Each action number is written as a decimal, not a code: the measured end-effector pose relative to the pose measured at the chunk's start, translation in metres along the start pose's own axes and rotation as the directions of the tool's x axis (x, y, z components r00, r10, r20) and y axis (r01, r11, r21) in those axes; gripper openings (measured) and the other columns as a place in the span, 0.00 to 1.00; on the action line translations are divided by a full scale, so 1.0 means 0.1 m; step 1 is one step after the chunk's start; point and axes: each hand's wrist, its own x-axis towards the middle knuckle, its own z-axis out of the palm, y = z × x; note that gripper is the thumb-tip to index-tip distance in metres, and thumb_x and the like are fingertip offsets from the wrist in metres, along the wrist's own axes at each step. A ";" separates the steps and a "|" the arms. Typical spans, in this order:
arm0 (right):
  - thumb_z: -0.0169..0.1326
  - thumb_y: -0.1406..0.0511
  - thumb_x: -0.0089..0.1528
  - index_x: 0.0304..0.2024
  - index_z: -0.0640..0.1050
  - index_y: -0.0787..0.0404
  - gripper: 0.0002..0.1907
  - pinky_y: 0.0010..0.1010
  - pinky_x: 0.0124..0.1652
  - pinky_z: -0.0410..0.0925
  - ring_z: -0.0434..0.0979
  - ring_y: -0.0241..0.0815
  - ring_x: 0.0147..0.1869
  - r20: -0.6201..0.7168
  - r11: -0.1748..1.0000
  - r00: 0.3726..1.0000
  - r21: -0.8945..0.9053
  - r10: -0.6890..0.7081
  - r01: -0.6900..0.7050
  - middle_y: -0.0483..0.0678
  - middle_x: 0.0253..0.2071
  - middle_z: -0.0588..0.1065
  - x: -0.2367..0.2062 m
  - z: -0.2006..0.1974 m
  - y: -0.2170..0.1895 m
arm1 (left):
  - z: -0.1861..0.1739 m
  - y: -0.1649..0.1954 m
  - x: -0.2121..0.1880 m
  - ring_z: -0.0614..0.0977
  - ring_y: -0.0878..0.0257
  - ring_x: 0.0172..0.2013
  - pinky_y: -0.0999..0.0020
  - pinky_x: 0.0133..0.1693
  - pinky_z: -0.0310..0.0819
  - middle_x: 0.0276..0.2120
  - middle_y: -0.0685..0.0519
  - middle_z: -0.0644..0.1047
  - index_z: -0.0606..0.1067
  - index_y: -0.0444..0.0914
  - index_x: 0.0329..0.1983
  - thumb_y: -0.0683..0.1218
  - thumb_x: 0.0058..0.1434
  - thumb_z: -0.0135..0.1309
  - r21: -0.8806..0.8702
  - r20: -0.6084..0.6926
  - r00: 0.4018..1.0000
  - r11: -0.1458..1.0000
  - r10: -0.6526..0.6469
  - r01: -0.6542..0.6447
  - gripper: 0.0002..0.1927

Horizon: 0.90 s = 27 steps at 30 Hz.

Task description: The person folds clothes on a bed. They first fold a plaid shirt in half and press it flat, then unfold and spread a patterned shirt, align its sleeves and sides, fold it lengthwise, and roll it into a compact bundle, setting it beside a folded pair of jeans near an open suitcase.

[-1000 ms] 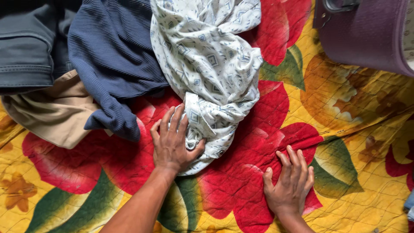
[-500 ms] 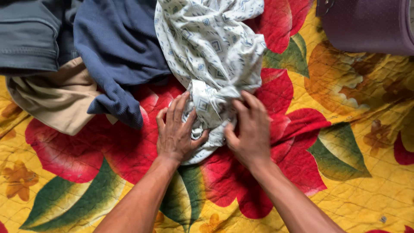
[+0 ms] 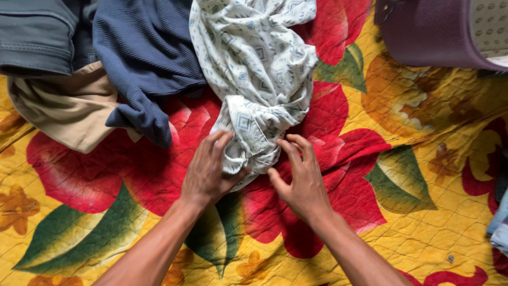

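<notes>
My left hand (image 3: 207,172) pinches the lower end of a crumpled white patterned shirt (image 3: 256,74), thumb and fingers closed on the cloth, while my right hand (image 3: 300,177) rests just beside it with fingers spread and curled against the same bunched end, not clearly gripping. The shirt lies in the middle of a yellow quilt with big red flowers (image 3: 423,222), running away from me. To its left lie a navy ribbed garment (image 3: 145,58), a tan cloth (image 3: 69,108) and grey trousers (image 3: 34,34); a purple basket (image 3: 434,32) sits at the upper right.
</notes>
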 end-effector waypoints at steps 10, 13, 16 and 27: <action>0.63 0.68 0.52 0.59 0.71 0.57 0.32 0.42 0.60 0.66 0.70 0.56 0.62 0.094 0.991 0.993 0.118 -0.076 0.065 0.53 0.57 0.70 0.03 0.03 -0.04 | 0.06 0.61 -0.01 0.81 0.49 0.40 0.56 0.41 0.75 0.37 0.48 0.77 0.78 0.37 0.43 0.50 0.58 0.66 -0.190 -0.001 0.985 0.967 -0.171 0.168 0.16; 0.61 0.68 0.55 0.54 0.73 0.60 0.24 0.40 0.61 0.66 0.73 0.53 0.62 0.092 0.983 0.994 0.176 -0.063 0.046 0.52 0.54 0.73 -0.03 0.02 0.09 | 0.09 0.73 0.04 0.80 0.50 0.36 0.58 0.38 0.74 0.33 0.48 0.76 0.78 0.37 0.39 0.52 0.62 0.63 -0.264 0.061 0.965 0.929 -0.254 0.261 0.14; 0.58 0.68 0.57 0.53 0.74 0.62 0.21 0.35 0.58 0.68 0.75 0.46 0.62 0.166 0.925 0.979 0.341 0.119 -0.171 0.48 0.54 0.74 -0.14 -0.02 0.20 | 0.10 0.78 0.12 0.84 0.55 0.39 0.63 0.42 0.76 0.37 0.51 0.78 0.77 0.38 0.43 0.50 0.69 0.56 -0.515 0.012 0.964 0.825 -0.267 0.235 0.11; 0.52 0.53 0.63 0.63 0.70 0.59 0.29 0.32 0.51 0.69 0.74 0.39 0.59 0.304 0.368 0.716 0.695 0.628 -0.618 0.49 0.57 0.74 -0.38 -0.04 0.04 | -0.05 0.58 0.32 0.67 0.45 0.59 0.49 0.56 0.64 0.61 0.45 0.63 0.75 0.43 0.61 0.47 0.44 0.70 0.012 0.018 0.968 0.968 -0.252 0.251 0.37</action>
